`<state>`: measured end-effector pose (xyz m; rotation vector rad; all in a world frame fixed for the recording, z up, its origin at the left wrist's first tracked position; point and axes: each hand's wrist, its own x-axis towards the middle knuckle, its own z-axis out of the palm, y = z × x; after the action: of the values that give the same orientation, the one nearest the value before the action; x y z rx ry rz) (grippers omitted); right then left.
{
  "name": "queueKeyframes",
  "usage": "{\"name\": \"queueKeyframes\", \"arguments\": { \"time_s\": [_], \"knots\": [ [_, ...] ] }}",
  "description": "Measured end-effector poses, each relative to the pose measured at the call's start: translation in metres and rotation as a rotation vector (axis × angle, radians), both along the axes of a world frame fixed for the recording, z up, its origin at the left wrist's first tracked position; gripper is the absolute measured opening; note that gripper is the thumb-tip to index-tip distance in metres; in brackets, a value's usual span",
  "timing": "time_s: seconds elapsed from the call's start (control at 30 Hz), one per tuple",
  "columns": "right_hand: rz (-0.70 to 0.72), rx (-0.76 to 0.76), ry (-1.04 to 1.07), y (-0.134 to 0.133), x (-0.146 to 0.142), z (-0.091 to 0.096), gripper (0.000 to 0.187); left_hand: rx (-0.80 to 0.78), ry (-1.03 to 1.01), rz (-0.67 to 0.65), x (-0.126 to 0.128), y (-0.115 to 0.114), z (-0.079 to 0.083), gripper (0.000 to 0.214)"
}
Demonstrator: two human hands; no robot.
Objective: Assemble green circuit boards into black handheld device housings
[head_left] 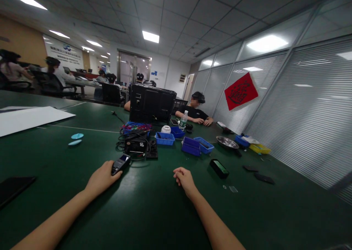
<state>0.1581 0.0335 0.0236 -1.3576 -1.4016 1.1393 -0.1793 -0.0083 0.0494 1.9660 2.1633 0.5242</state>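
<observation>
My left hand (102, 178) is closed around a black handheld device (121, 164) with a small lit screen and keys, held low at the green table. Just beyond it sits a black box (135, 146) wrapped in a tangle of black cables. My right hand (184, 180) hovers over or rests on the tabletop near the middle, its fingers loosely curled together with nothing visible in them. To its right lies a black case (219, 168) with a greenish panel on top.
Blue bins (165, 138), a baseball (165, 129), a plastic bottle (183, 120) and a large black panel (152, 103) stand farther back. A metal bowl (227, 142) and yellow tray (260, 149) are at right. White sheets (33, 120) lie left. A person (196, 110) sits opposite.
</observation>
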Motion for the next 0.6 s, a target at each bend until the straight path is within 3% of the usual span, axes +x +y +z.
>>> {"name": "queueKeyframes", "arguments": {
  "time_s": [0.2,0.4,0.6],
  "knots": [
    [0.024,0.018,-0.011,0.001,0.003,-0.004,0.014,-0.004,-0.005,-0.073,0.011,-0.004,-0.003,0.050],
    [0.029,0.029,-0.022,0.005,0.004,-0.011,0.015,0.034,-0.045,-0.155,0.048,-0.013,-0.006,0.058],
    [0.025,0.001,-0.051,0.000,0.000,-0.001,0.015,0.153,-0.144,-0.284,0.082,-0.014,-0.022,0.069]
  ]
}}
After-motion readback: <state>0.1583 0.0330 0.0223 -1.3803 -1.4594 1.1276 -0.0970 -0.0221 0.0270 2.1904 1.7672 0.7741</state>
